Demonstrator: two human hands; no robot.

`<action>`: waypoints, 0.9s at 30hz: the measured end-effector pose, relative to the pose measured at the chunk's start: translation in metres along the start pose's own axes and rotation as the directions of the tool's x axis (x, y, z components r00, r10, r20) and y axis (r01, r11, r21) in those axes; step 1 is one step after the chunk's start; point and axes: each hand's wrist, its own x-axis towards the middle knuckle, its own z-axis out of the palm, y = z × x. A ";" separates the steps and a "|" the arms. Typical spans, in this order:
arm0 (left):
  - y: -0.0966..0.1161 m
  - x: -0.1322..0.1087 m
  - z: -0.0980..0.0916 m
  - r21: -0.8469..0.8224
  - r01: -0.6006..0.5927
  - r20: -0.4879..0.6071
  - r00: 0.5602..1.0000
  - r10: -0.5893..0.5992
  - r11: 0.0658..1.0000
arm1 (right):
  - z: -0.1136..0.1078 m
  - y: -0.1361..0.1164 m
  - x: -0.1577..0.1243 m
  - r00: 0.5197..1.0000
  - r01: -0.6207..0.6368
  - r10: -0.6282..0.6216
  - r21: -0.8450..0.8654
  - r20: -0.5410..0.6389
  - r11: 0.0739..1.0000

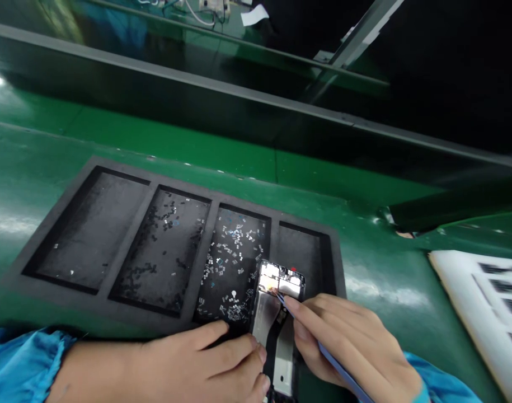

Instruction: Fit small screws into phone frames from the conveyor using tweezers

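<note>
An opened phone point(286, 350) with its inner metal parts showing lies tilted over the front edge of the dark tray. My left hand point(214, 364) grips the phone's left side, its fingertips curled onto the edge. In my right hand point(348, 341) is a pair of blue tweezers point(337, 364), pinched between thumb and fingers. The tweezers' tips reach the shiny upper part of the phone, near a small copper-coloured spot. Whether a tiny part sits between the tips, I cannot tell.
The dark foam tray point(154, 193) has several compartments; two hold many small loose pieces, black in one and silvery in the other. A white sheet or board with dark slots point(469, 280) lies at the right on the green bench point(377, 263). A dark partition with a grey rail runs behind.
</note>
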 end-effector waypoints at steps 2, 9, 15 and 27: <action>0.002 0.001 -0.002 -0.110 0.058 -0.078 0.995 -0.067 0.992 | -0.002 0.000 0.002 1.000 0.027 -0.027 0.004 0.012 1.000; -0.004 0.034 -0.015 -0.716 0.482 -0.067 0.673 -0.737 0.505 | 0.005 0.001 0.003 0.867 -0.335 0.412 0.284 -0.280 0.899; -0.019 0.065 -0.003 -0.811 0.574 0.285 0.553 -0.783 0.110 | 0.016 0.003 0.002 0.638 -0.394 0.763 0.810 -0.100 0.435; -0.016 0.059 0.009 -0.858 0.430 0.482 0.479 -0.733 -0.283 | 0.010 0.001 0.003 0.800 -0.273 0.552 0.676 -0.236 0.684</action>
